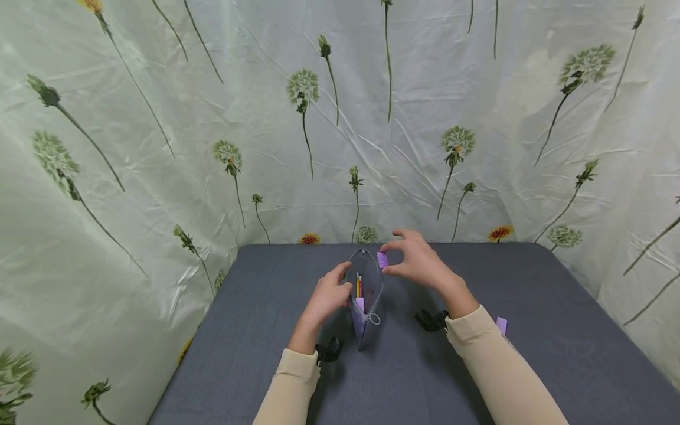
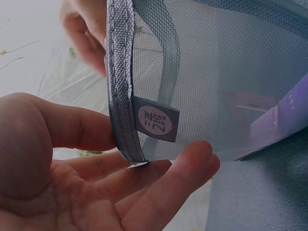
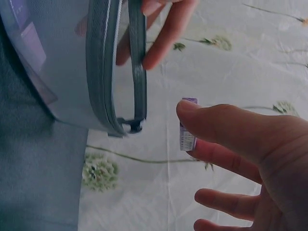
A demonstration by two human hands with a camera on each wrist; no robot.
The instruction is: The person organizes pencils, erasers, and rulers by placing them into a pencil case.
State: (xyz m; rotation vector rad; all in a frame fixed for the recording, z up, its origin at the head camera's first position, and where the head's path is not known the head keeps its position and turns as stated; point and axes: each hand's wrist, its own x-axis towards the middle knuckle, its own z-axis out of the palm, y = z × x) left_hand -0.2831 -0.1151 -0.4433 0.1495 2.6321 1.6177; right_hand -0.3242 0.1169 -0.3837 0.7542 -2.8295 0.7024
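My left hand (image 1: 328, 294) grips the zipped rim of a grey mesh pencil pouch (image 1: 358, 326), thumb on one side and fingers on the other. The pouch stands upright with its mouth spread wide. Inside it show a red and a yellow pencil (image 1: 360, 286) and a light purple piece (image 1: 360, 303). Just right of the mouth, my right hand (image 1: 419, 260) pinches a small purple block (image 3: 188, 127) between thumb and forefinger. A barcode marks the block's side. In the left wrist view a label (image 2: 158, 120) with printed characters is sewn near the zip.
Another light purple piece (image 1: 502, 324) lies on the dark grey table (image 1: 255, 354), partly behind the right sleeve. Black wrist straps (image 1: 431, 320) stick out under both wrists. Behind the table hangs a pale curtain (image 1: 404, 171) printed with dandelions.
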